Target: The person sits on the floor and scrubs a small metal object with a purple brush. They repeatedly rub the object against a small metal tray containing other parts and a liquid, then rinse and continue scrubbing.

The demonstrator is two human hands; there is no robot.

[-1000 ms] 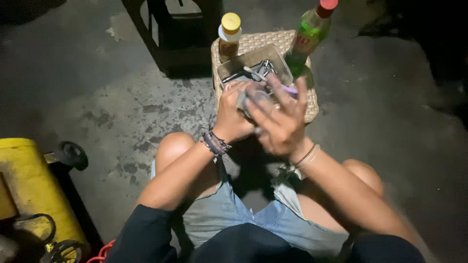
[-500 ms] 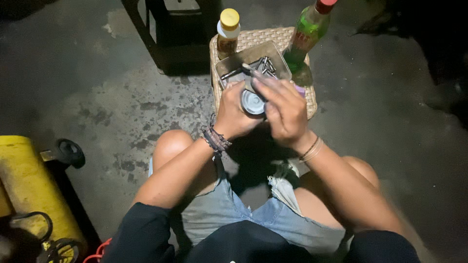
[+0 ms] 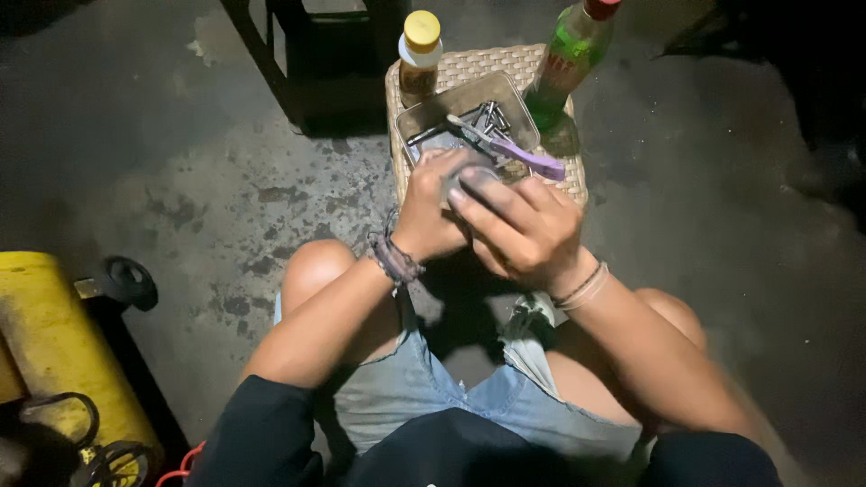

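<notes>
My left hand (image 3: 431, 215) and my right hand (image 3: 528, 233) meet over my knees, both closed around a small round grey object (image 3: 467, 183) that is mostly hidden by the fingers. Just beyond them stands a woven wicker stool (image 3: 559, 176). A metal tray (image 3: 431, 110) on it holds several screws or bits. A purple-handled tool (image 3: 521, 155) lies across the tray's edge. A bottle with a yellow cap (image 3: 419, 56) stands at the stool's back left, and a green bottle with a red cap (image 3: 570, 56) at its back right.
A yellow machine body (image 3: 50, 334) with a black wheel (image 3: 126, 281) sits at the left, with black loops and a red cable (image 3: 176, 469) near its base. A dark crate (image 3: 334, 63) stands behind the stool. The floor is stained concrete.
My right hand has shifted over the round grey object, which showed plainly half a second ago and is now largely covered. Both hands have drawn slightly toward me.
</notes>
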